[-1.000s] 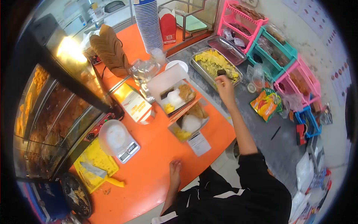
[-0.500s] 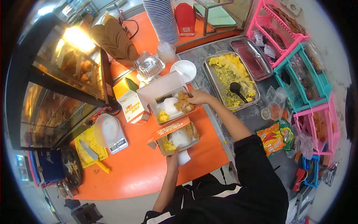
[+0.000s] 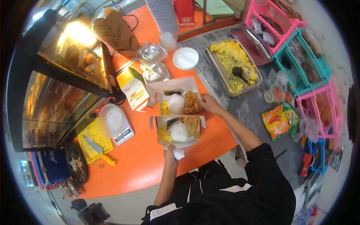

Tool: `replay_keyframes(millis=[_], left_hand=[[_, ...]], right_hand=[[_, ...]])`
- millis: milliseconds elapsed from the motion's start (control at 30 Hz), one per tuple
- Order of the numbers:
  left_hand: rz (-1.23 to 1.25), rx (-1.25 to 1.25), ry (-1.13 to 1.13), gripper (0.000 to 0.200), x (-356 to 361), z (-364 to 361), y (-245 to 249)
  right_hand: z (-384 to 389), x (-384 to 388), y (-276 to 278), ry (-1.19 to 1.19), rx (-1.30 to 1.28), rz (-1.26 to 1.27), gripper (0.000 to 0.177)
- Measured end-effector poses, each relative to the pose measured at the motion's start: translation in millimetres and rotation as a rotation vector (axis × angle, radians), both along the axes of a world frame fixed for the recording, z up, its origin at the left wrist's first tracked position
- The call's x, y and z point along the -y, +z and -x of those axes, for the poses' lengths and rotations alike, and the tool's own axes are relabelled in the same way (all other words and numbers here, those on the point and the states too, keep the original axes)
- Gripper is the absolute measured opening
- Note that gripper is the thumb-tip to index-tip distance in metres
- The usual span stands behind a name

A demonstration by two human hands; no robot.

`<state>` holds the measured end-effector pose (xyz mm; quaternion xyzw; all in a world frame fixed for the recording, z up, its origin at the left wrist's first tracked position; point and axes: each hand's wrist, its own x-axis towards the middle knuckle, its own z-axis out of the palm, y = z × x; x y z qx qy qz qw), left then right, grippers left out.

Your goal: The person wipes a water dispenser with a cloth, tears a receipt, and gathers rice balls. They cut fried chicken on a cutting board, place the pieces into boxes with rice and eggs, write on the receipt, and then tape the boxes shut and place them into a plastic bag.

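Note:
Two open cardboard meal boxes stand one behind the other on the orange counter (image 3: pixel 138 165). The far box (image 3: pixel 152 88) and the near box (image 3: pixel 187 144) each hold a white rice mound, yellow egg and fried chicken. My right hand (image 3: pixel 211 104) is closed on the right side of the far box, by its chicken. At the near box's front left edge, my left hand (image 3: pixel 169 154) is closed, gripping that edge beside a white paper (image 3: pixel 179 153).
Left are a lit food warmer (image 3: pixel 67 86), a knife (image 3: pixel 98 149) on a yellow board and a scale (image 3: pixel 123 135). Behind stand a white bowl (image 3: pixel 185 59) and clear lids (image 3: pixel 152 54). Right are an egg tray (image 3: pixel 234 69), snack packets (image 3: pixel 276 120) and stacked baskets (image 3: pixel 311 90).
The near box's printed lid, raised between the boxes before, no longer stands up, and its contents show fully. Both hands stay at the boxes while the view has shifted.

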<state>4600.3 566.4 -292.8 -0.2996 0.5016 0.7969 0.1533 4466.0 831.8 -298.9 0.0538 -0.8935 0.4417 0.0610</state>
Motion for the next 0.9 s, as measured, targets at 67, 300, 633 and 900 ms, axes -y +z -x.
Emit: replay_keyframes(millis=[67,300,633,900], left_hand=[[-0.094,0.06,-0.044,0.047,27.3,-8.5,-11.9],[-0.403,0.011,-0.022,0.049,55.2,-21.6,29.7],[-0.449,0.016,-0.392,0.061,103.0,-18.6,18.2],[-0.381,-0.17,-0.665,0.065,92.1,-9.9,36.3]], right_hand=[[-23.7,14.1,-5.3,-0.081,0.171,0.092,0.028],[-110.7,90.9,15.4,-0.761,0.387,0.865,0.018],[-178.1,134.6,1.3,-0.629,0.014,1.603,0.036],[-306.4,102.9,43.5,-0.923,-0.257,1.727,0.05]])
